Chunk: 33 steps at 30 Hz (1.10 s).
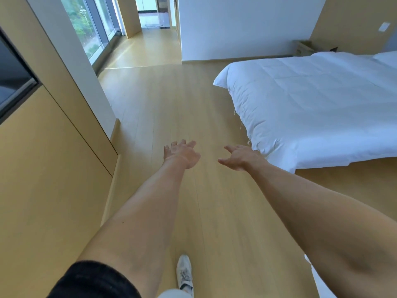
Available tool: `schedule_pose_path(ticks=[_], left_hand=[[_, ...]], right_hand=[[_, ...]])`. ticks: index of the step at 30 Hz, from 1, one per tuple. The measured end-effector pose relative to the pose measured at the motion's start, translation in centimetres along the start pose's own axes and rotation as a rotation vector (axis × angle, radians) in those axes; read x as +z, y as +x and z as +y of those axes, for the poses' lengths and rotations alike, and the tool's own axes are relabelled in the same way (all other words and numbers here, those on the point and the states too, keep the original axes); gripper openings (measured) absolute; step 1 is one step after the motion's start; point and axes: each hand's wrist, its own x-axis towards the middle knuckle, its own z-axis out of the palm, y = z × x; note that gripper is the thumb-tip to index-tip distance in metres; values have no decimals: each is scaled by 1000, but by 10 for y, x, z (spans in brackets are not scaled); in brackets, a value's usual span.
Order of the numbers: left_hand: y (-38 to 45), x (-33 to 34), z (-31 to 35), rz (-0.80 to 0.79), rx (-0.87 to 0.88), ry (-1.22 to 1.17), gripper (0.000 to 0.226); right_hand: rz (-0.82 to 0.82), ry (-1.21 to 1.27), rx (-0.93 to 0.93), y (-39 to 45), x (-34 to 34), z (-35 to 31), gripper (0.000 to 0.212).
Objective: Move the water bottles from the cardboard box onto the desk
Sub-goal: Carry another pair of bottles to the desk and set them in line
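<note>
Both my arms reach forward over a wooden floor [163,108]. My left hand [181,154] is held out with its fingers spread and loosely bent, and it holds nothing. My right hand [240,157] is also empty, fingers relaxed and pointing left. No water bottle, cardboard box or desk shows in this view.
A bed with a white duvet [311,104] fills the right side. Wooden wall panels [49,168] run along the left, with tall windows [90,24] beyond them. A corridor [150,39] opens straight ahead. My white shoe [184,274] is on the floor below.
</note>
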Motion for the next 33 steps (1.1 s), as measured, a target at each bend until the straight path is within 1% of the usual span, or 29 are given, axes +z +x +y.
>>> schedule_pose_path(ticks=[6,10,16,24,29,33], left_hand=[[121,-54,-52,-19,1,1,58],[185,-77,-64,-33,29,12,60],[273,-95,-67,-36,56,19,61],[404,-124,-60,-47,31,32,61],[498,-162,-47,-63,-6,54,60],[568,-193,-37,-35,-6,27,60]], right_hand=[[13,-1,27,116,-56,-51,73],[6,9,32,173,-79,-72,74],[2,13,43,255,-106,-86,75],[-29,-10,18,389,-148,-87,75],[-76,-11,-27,484,-193,-88,75],[-87,-24,-46,553,-227,-89,76]])
